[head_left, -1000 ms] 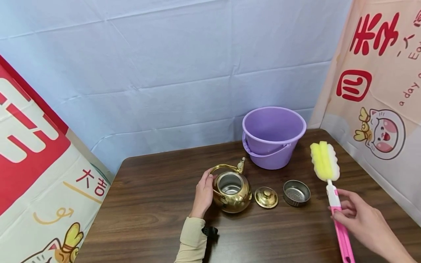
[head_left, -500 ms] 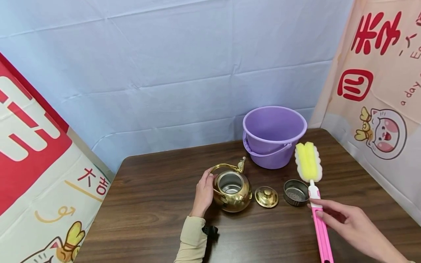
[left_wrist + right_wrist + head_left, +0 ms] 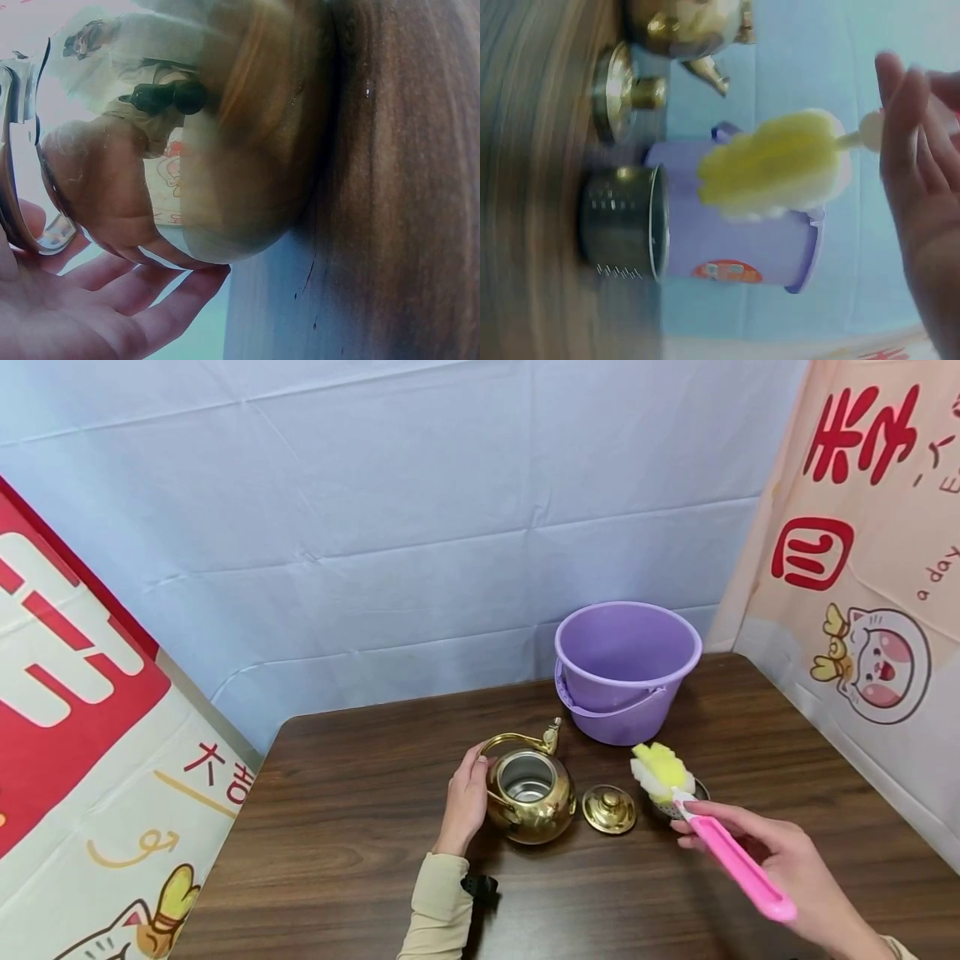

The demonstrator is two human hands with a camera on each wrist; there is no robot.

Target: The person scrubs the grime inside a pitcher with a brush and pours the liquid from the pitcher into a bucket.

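Observation:
A shiny gold teapot [image 3: 529, 795] stands lidless on the table, its steel inside showing. My left hand [image 3: 468, 793] holds it at the left side, by the handle's base; in the left wrist view, fingertips [image 3: 206, 279] touch the round body. My right hand [image 3: 780, 860] grips the pink handle of a sponge brush [image 3: 663, 770]. Its yellow-and-white head is tilted above a round metal strainer [image 3: 702, 791], partly covering it in the head view. The right wrist view shows the sponge head [image 3: 772, 161] apart from the strainer [image 3: 622, 221]. Between teapot and strainer lies a gold lid [image 3: 609, 808].
Behind the lid and strainer, a purple bucket [image 3: 626, 693] with its handle hanging down stands near the table's back edge. Brown wooden tabletop [image 3: 360, 810] extends left of the teapot. Pale cloth [image 3: 390, 527] hangs behind the table, and printed cloths flank it.
My right hand has brought the brush leftward from the table's right side, and its sponge head has tipped down over the strainer. My left hand and the teapot stay put.

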